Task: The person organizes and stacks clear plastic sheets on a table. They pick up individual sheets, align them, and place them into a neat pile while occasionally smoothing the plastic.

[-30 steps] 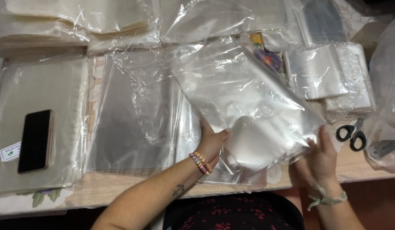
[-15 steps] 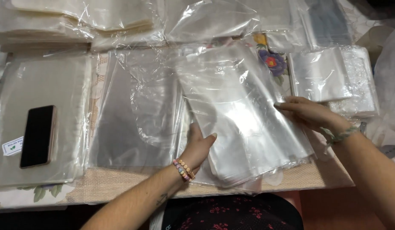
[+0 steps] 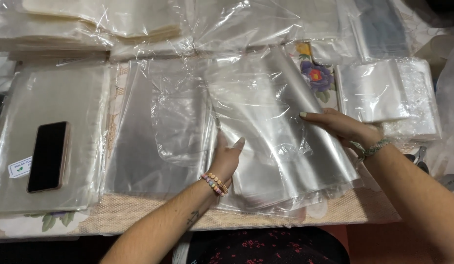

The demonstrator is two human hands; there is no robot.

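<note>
We see the stack of clear bags (image 3: pixel 276 142) at centre on the surface (image 3: pixel 139 217). Left hand (image 3: pixel 226 159) open, bracing its left edge; right hand (image 3: pixel 340 126) flat, fingers extended on top. Phone (image 3: pixel 48 156) far left.

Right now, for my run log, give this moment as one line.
left hand: on clear plastic bag stack, left edge | right hand: flat on top | phone: far left, untouched

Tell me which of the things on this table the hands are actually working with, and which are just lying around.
In hand:
- left hand and right hand, both resting flat on the stack of clear plastic bags

Lying about:
- black smartphone on a bag pile at the left
- small packet of clear bags
- piles of clear bags at the back
- scissors, partly hidden
</note>
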